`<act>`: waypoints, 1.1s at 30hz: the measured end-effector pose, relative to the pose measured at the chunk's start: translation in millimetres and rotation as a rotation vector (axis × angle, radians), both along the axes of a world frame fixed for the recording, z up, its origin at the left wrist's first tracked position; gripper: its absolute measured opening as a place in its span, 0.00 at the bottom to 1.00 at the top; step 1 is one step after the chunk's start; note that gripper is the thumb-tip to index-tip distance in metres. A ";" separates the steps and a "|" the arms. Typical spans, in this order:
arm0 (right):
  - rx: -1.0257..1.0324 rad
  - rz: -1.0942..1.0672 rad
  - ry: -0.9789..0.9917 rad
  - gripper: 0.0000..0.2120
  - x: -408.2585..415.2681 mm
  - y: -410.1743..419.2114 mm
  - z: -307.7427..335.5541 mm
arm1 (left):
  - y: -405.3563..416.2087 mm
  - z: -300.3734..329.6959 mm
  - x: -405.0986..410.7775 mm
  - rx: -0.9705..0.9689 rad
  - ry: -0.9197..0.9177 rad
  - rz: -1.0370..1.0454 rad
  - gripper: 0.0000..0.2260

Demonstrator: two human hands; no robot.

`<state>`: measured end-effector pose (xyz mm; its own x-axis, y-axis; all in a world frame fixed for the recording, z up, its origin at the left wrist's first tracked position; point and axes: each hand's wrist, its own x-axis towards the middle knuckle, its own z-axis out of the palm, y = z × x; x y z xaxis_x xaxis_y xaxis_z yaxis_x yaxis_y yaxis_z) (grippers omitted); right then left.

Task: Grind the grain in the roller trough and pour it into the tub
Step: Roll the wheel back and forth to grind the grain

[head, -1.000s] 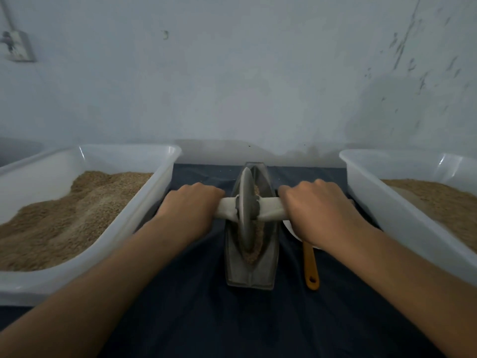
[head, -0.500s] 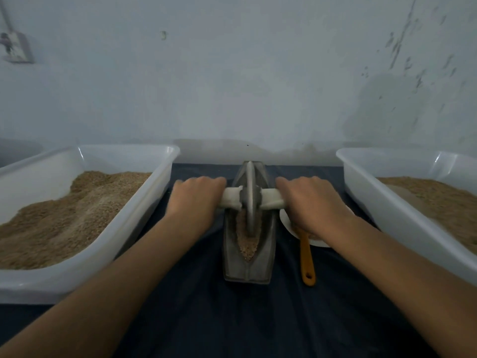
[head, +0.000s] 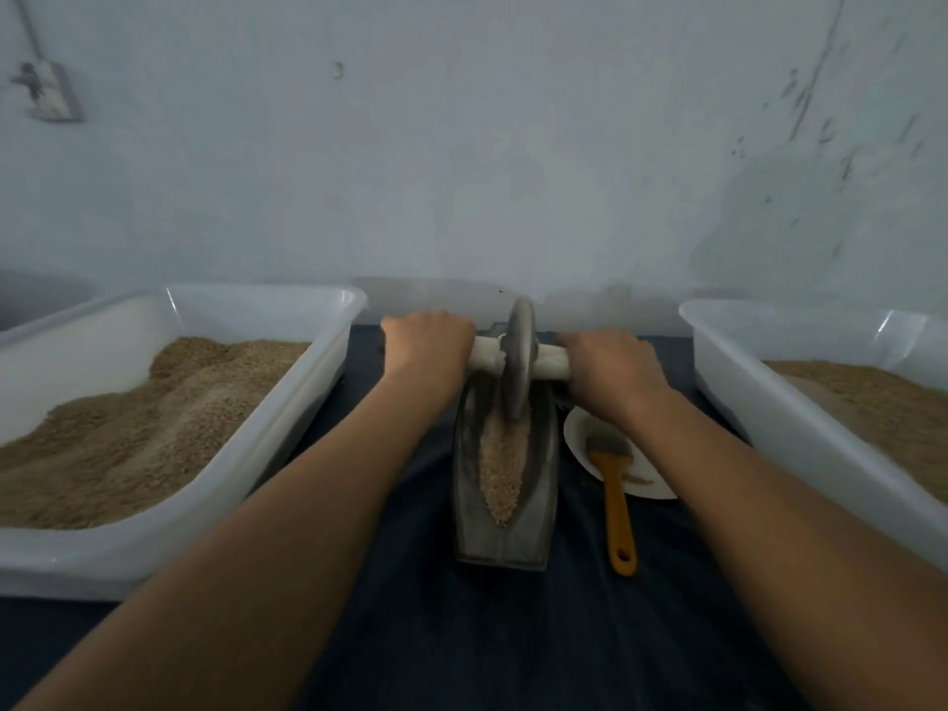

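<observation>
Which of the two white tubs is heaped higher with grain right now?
The tub on the person's left: its grain is piled in a mound near the rim. The right tub holds a lower, flatter layer.

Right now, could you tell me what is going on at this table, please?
A person is grinding grain: the left hand and right hand each grip one end of the roller wheel's axle, at the far end of the metal trough. Crushed grain lies in the trough, not yet poured. White tubs of grain stand either side.

Both hands [head: 428,346] [head: 610,372] grip roller axle [head: 551,364] (wheel at trough's [head: 505,536] far end).
</observation>
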<state>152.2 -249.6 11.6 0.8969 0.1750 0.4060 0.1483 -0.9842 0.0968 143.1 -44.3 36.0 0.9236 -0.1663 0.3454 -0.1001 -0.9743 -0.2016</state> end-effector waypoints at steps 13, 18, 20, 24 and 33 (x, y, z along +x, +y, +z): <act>-0.230 0.229 -0.247 0.20 -98.6 0.9 -5.7 | 51.7 -20.9 -71.8 -0.132 0.103 -0.189 0.14; -0.230 0.078 -0.160 0.14 -40.3 7.0 2.3 | 34.3 -19.3 -24.0 -0.155 0.100 -0.123 0.11; -0.188 0.058 -0.120 0.11 -15.5 9.4 11.0 | 26.8 -17.1 -2.4 -0.176 0.052 -0.102 0.11; -0.194 0.057 -0.149 0.11 5.4 12.6 17.5 | 24.7 -24.6 14.6 -0.230 0.049 -0.092 0.09; -0.169 0.203 -0.194 0.21 -77.3 -5.5 -9.8 | 36.1 -26.1 -73.5 -0.016 -0.149 -0.204 0.19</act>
<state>75.0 -255.2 1.9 0.7458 0.4216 0.5158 0.3026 -0.9042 0.3015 69.7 -8.2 9.9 0.8104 -0.3372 0.4791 -0.2652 -0.9403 -0.2133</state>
